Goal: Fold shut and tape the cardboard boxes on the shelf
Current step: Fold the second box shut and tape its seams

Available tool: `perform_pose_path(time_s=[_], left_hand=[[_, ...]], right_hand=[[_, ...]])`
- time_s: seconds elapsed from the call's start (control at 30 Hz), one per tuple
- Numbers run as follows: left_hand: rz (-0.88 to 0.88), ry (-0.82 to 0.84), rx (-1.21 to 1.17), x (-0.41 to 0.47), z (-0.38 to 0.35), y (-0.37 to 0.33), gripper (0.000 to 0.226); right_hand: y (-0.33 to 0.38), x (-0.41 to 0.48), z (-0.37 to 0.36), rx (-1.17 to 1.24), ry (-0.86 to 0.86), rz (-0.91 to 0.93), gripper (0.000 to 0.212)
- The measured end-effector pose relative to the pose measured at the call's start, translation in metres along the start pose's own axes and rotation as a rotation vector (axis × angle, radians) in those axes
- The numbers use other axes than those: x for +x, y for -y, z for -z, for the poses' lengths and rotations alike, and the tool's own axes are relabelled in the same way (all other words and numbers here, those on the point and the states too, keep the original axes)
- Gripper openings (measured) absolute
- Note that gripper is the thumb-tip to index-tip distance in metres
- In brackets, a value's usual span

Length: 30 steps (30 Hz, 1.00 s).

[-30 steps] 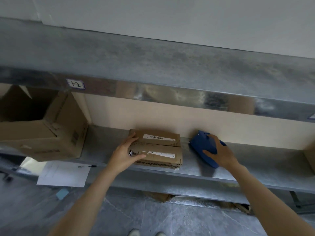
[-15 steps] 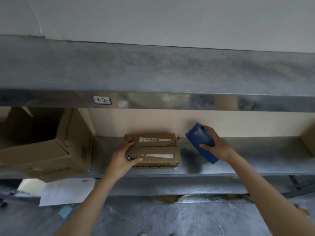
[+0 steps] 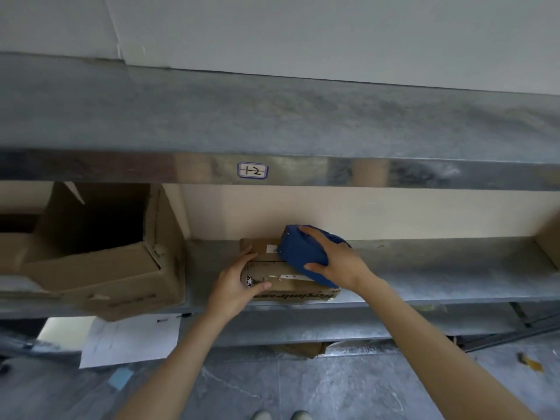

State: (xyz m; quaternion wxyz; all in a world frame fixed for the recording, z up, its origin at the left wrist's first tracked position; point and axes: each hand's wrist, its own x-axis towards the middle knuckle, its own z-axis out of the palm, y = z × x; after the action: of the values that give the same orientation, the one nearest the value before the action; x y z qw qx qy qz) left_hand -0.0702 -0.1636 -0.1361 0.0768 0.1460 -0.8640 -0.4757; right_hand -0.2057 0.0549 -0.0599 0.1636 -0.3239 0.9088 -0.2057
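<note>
- Where the upper shelf [image 3: 272, 116] juts out overhead, its steel front lip bounds the top of the working bay, so the way in is from the front.
- The lower shelf [image 3: 439, 268] runs the full width, and a long bare stretch of it lies to the right of the hands, up to a brown box edge [image 3: 550, 237] at the frame's right border.
- A large open cardboard box [image 3: 100, 268] fills the left of the bay, its mouth dark and its near corner overhanging the shelf's front edge; a narrow gap separates it from the small box.
- A white sheet of paper [image 3: 133, 341] lies below that overhang; its print is too small to read.
- The small cardboard box [image 3: 263, 248] sits mid-shelf, flaps folded down, its front face at the shelf's front edge; the print on that face is upside down and blurred, and its white stickers are unreadable.
- The blue tape dispenser [image 3: 303, 253] lies slanted over the right part of the box's top.
- The right hand [image 3: 336, 262] wraps the dispenser, fingers over its top and thumb on the near side.
- The left hand [image 3: 235, 286] grips the box's left end, fingers on top and thumb on the front face.
- A small sticker [image 3: 253, 170] on the upper lip reads "1-2" in handwriting.
</note>
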Motion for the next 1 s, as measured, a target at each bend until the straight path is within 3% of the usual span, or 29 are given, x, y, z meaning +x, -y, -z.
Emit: perform_pose_path(time_s=[0.3,0.53,1.0], left_hand=[[0.033,-0.033,-0.038,-0.002,-0.003,-0.005,0.073],[0.043,-0.016,-0.041,-0.004,-0.002,-0.009,0.074],[0.016,-0.11,-0.02,0.003,0.026,-0.025,0.048]], right_hand=[[-0.001,0.007,0.003,0.019,0.076,0.025,0.071],[0.006,0.004,0.005,-0.133,-0.037,0.096,0.058],[0.019,0.003,0.023,-0.253,-0.008,0.325,0.048]])
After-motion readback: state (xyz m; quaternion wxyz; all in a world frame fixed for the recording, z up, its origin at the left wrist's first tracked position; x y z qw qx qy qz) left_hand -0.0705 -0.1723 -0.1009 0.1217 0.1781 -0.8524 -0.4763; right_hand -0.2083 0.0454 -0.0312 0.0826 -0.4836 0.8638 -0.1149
